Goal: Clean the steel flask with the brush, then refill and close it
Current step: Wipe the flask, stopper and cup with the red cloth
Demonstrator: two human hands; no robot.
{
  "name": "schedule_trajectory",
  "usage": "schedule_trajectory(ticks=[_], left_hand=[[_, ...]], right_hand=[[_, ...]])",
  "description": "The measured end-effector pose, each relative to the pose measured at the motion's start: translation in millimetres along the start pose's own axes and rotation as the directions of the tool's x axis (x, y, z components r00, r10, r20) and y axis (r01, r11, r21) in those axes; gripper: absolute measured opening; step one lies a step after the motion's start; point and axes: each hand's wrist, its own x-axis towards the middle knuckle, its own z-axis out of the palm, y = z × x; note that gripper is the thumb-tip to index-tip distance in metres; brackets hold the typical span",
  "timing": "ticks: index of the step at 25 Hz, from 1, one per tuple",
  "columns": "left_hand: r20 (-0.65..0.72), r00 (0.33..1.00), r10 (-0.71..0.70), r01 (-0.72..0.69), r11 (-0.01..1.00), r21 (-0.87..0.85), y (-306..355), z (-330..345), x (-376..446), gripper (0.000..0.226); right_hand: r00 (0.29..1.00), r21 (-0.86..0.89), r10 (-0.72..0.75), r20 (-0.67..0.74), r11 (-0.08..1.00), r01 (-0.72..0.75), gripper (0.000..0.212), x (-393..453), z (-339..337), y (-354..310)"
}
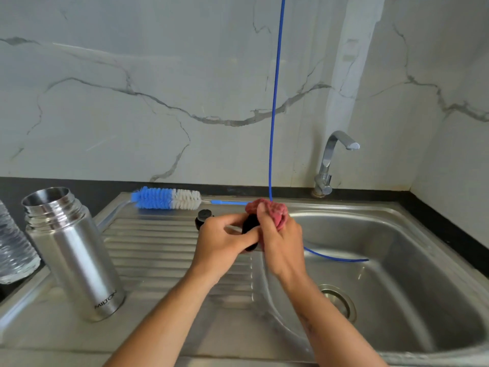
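Note:
The steel flask stands upright and uncapped on the left of the drainboard. A blue-and-white bottle brush lies along the drainboard's back edge. My left hand grips a black flask cap over the drainboard's right edge. My right hand holds a pink cloth pressed against that cap. A second small black cap piece sits just behind my left hand, partly hidden.
The steel sink basin with its drain lies to the right, a chrome tap behind it. A thin blue hose hangs down into the basin. A clear plastic bottle stands at far left.

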Motion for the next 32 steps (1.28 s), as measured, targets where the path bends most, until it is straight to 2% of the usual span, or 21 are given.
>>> schedule_trajectory(ticks=[2,5,8,11,13,16,18,19,21,22,24,27,29,32], left_hand=[[-0.049,0.998,0.047,-0.044,0.997,0.069,-3.3,3.5,-3.6,0.034],[-0.119,0.989,0.087,-0.085,0.996,0.024,-6.1,6.4,-3.2,0.044],[-0.185,0.971,0.15,-0.156,0.988,-0.018,-9.4,8.0,-2.3,0.05],[-0.299,0.921,0.249,-0.24,0.968,0.065,-13.2,11.2,0.4,0.054],[-0.356,0.889,0.289,-0.243,0.955,0.167,-15.6,12.9,3.5,0.052],[-0.407,0.897,0.171,-0.131,0.983,0.126,-18.6,11.8,7.6,0.048],[-0.347,0.933,0.091,-0.079,0.996,0.047,-19.2,9.0,9.6,0.048],[-0.292,0.952,0.087,-0.084,0.996,0.022,-17.7,7.8,8.9,0.042],[-0.174,0.976,0.128,-0.13,0.991,-0.003,-11.7,8.1,3.7,0.024],[-0.128,0.98,0.155,-0.156,0.988,0.005,-9.1,9.0,0.4,0.024],[-0.067,0.977,0.202,-0.2,0.979,0.038,-7.8,10.2,-4.6,0.035],[-0.042,0.974,0.221,-0.222,0.974,-0.036,-11.7,12.8,-10.1,0.05],[-0.064,0.966,0.249,-0.253,0.966,-0.06,-13.7,13.1,-10.1,0.052],[-0.146,0.96,0.238,-0.245,0.969,-0.031,-15.8,7.2,-4.4,0.052]], right_hand=[[0.982,0.207,0.185,0.023,0.961,-0.186,0.037,4.8,-2.9,-0.4],[0.919,0.419,0.383,0.089,0.823,-0.384,0.048,4.9,-4.2,-1.3],[0.868,0.545,0.479,0.132,0.696,-0.467,0.054,-3.1,1.3,-8.5],[0.854,0.631,0.505,0.124,0.624,-0.461,0.049,-11.5,13.1,-11.1],[0.875,0.63,0.475,0.093,0.652,-0.421,0.046,-15.7,21.2,-9.2],[0.946,0.454,0.324,0.028,0.839,-0.301,0.051,-26.1,29.7,-3.4],[0.985,0.338,0.169,0.034,0.925,-0.171,0.063,-29.0,30.4,0.4],[0.997,0.269,0.07,0.014,0.961,-0.071,0.062,-27.3,27.3,3.2],[0.992,0.111,-0.128,-0.004,0.986,0.127,0.05,-18.5,14.7,2.9],[0.985,0.048,-0.175,0.004,0.983,0.175,0.044,-13.5,6.7,1.5],[0.989,0.081,-0.148,0.023,0.986,0.145,0.034,-5.4,-8.9,-6.7],[0.995,0.321,0.091,0.029,0.942,-0.096,0.035,-0.5,-21.9,-13.3],[0.974,0.424,0.22,0.055,0.878,-0.222,0.042,1.1,-20.8,-13.3],[0.942,0.426,0.325,0.083,0.843,-0.328,0.043,-4.6,-6.9,-13.1]])
